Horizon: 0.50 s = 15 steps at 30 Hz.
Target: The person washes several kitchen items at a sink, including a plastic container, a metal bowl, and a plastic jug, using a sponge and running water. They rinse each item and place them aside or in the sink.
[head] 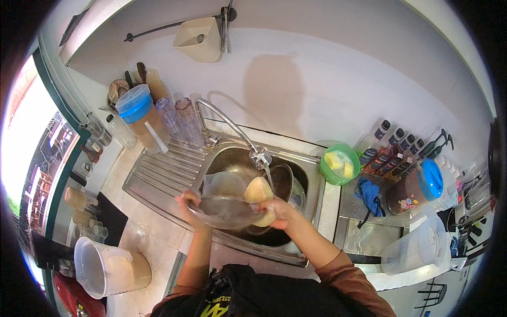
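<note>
My left hand (193,208) grips the left rim of a clear, round bowl-like vessel (231,214), tilted and slightly blurred above the sink (225,158). At its right side, my right hand (280,213) holds a pale yellow sponge (259,190), which seems folded over the rim. Water runs from the flexible metal faucet (260,156) just behind the sponge. Below the vessel, a translucent plastic container (225,184) sits at the basin's left. A metal pot (282,178) stands at the right, partly hidden by my right hand.
The ribbed drainboard (162,174) lies left, with a blue-lidded pitcher (142,119) and purple-tinted tumblers (186,119) behind it. Right of the sink stand a green tub (339,174) of soapy water with yellow sponges, several bottles (390,154) and a blue cloth (370,196). A plastic bucket (113,267) stands front left.
</note>
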Tool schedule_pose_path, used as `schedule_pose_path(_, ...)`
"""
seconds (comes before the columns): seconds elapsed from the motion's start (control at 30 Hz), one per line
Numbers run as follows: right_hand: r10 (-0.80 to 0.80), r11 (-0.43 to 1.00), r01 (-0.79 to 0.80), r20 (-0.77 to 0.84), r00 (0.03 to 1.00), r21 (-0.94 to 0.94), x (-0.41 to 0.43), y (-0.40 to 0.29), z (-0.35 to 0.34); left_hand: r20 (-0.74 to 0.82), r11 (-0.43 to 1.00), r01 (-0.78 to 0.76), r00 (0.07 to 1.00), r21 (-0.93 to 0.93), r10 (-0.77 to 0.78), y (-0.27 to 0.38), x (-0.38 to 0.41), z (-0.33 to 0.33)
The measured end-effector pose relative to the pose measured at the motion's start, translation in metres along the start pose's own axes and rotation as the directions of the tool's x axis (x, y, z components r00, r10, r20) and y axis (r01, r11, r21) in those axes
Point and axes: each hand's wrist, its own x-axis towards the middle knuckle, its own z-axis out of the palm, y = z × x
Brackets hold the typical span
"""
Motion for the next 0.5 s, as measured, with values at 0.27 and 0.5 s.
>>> schedule_pose_path(0.27,-0.656,-0.098,0.15,0.178,0.734,-0.984,-0.013,-0.038,0.019,0.319,0.479,0.864,0.502,-0.155,-0.804,0.041,-0.027,0.022)
schedule_pose_path(0.5,-0.703,-0.551,-0.172,0.343,0.623,-0.817,0.022,0.001,0.047,0.168,0.566,0.825,0.559,-0.006,-0.812,0.041,-0.032,0.032)
